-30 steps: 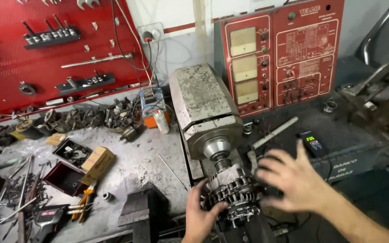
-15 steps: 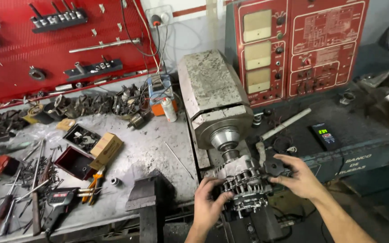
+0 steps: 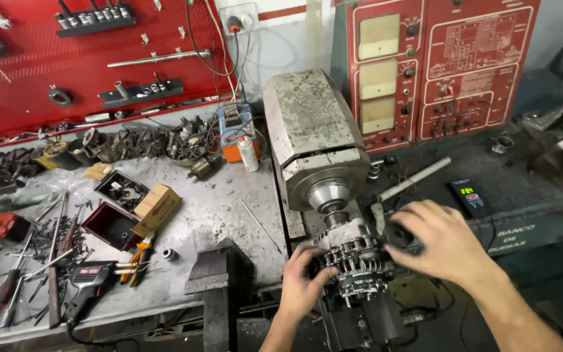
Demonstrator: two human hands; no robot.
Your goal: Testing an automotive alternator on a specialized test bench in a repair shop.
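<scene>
A grey finned alternator [image 3: 357, 261] sits low in the middle, butted against the shaft of a big grey motor housing [image 3: 312, 133]. My left hand [image 3: 304, 285] grips the alternator's left side, fingers curled over its fins. My right hand [image 3: 439, 240] lies over its right side, fingers spread across the top and a dark part beside it. Both forearms enter from the bottom edge.
A red test panel [image 3: 444, 72] with gauges stands behind. A small black meter [image 3: 469, 197] and a white rod [image 3: 414, 178] lie to the right. The left bench holds a vise [image 3: 219, 277], pliers [image 3: 137, 256], a cardboard box [image 3: 156, 207], screwdrivers [image 3: 8, 293] and scattered parts. A red tool board [image 3: 92, 52] hangs above.
The view has shifted so the bench sits further right in the frame. My right hand has settled over the alternator's right side, and my left hand keeps its grip on the left.
</scene>
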